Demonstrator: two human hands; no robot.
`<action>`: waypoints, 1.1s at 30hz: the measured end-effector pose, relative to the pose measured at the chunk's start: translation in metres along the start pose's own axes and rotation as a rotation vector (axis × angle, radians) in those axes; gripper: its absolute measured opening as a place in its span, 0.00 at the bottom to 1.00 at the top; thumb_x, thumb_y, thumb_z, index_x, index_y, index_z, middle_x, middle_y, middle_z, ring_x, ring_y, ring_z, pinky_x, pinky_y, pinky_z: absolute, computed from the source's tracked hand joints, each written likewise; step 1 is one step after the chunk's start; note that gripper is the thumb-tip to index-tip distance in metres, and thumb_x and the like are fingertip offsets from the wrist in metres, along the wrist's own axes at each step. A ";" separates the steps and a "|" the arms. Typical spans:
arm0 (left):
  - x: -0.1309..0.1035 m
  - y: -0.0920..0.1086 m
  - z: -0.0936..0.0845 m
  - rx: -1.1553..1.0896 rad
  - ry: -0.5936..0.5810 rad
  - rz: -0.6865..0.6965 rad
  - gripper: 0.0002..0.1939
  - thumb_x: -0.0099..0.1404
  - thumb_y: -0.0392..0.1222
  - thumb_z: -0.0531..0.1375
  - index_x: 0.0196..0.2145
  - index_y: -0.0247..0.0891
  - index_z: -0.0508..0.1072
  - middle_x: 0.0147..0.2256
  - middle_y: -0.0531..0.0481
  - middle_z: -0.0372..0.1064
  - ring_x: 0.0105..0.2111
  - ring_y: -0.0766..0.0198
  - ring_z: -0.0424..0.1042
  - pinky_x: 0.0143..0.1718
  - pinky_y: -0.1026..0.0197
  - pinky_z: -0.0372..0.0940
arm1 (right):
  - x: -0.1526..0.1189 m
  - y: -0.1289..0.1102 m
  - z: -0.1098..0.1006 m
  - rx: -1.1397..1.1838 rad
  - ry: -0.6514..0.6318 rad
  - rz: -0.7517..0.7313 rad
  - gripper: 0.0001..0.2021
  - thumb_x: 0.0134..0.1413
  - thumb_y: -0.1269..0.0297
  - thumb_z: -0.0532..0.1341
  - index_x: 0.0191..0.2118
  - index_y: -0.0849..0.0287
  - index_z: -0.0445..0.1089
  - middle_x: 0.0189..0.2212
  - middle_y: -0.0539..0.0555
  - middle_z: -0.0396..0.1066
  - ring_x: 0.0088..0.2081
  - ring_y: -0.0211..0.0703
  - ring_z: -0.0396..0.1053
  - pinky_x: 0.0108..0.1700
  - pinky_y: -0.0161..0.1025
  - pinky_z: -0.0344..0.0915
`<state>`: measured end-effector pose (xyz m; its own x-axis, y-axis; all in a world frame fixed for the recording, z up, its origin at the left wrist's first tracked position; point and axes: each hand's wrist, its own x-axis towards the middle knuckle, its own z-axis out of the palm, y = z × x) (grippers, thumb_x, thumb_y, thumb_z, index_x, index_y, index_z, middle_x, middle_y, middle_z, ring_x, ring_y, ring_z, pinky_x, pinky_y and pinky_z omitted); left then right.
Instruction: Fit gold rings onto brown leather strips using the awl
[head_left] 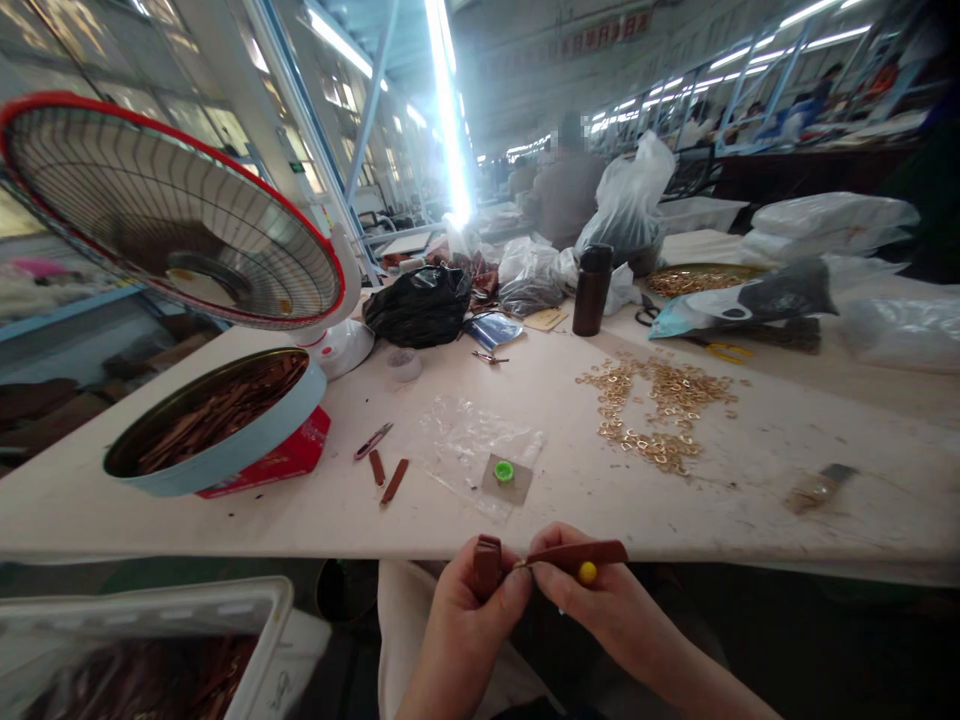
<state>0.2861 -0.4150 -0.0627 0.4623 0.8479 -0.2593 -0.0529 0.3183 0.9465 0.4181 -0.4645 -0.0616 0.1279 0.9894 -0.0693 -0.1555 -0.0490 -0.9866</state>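
My left hand point(472, 615) is closed around a small bundle of brown leather straps point(487, 566) at the table's front edge. Touching it, my right hand point(600, 598) pinches a longer brown leather strap point(589, 553) that points to the right. Where the fingertips meet there is a small metallic bit point(521, 563), too small to make out clearly. A round yellow knob point(587, 573) shows at my right fingers; what it belongs to is hidden. Just beyond my hands, a bright green cap-like piece point(504, 471) sits on a grey square. Two short leather strips point(394, 481) lie further left.
Gold metal rings point(660, 400) are scattered at the right. A round tin point(225, 450) of leather strips sits tilted on a red box at left, near a fan point(180, 220). Thread snips point(373, 441), a dark bottle point(592, 290) and a black bag point(420, 305) stand farther back.
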 end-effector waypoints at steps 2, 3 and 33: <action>0.003 -0.002 -0.002 0.012 -0.031 0.011 0.15 0.48 0.49 0.66 0.25 0.36 0.67 0.15 0.63 0.51 0.14 0.76 0.44 0.17 0.68 0.44 | 0.001 -0.001 -0.001 -0.021 -0.006 0.036 0.08 0.47 0.61 0.58 0.27 0.59 0.61 0.19 0.44 0.54 0.22 0.34 0.50 0.24 0.32 0.50; 0.004 -0.003 -0.003 0.009 -0.040 0.013 0.15 0.48 0.49 0.66 0.25 0.36 0.67 0.15 0.63 0.50 0.14 0.77 0.44 0.17 0.68 0.43 | 0.001 -0.002 -0.001 -0.028 -0.005 0.047 0.08 0.47 0.61 0.57 0.27 0.59 0.60 0.19 0.44 0.53 0.22 0.34 0.49 0.24 0.31 0.50; -0.004 0.000 0.006 -0.010 -0.045 -0.011 0.20 0.46 0.54 0.65 0.27 0.36 0.66 0.14 0.63 0.50 0.13 0.77 0.44 0.15 0.68 0.41 | -0.009 -0.003 0.005 0.015 0.099 0.023 0.08 0.44 0.61 0.57 0.25 0.59 0.58 0.17 0.42 0.51 0.20 0.33 0.48 0.22 0.31 0.47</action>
<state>0.2898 -0.4212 -0.0603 0.5021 0.8246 -0.2606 -0.0566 0.3320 0.9416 0.4129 -0.4727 -0.0568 0.2200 0.9696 -0.1071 -0.1739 -0.0691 -0.9823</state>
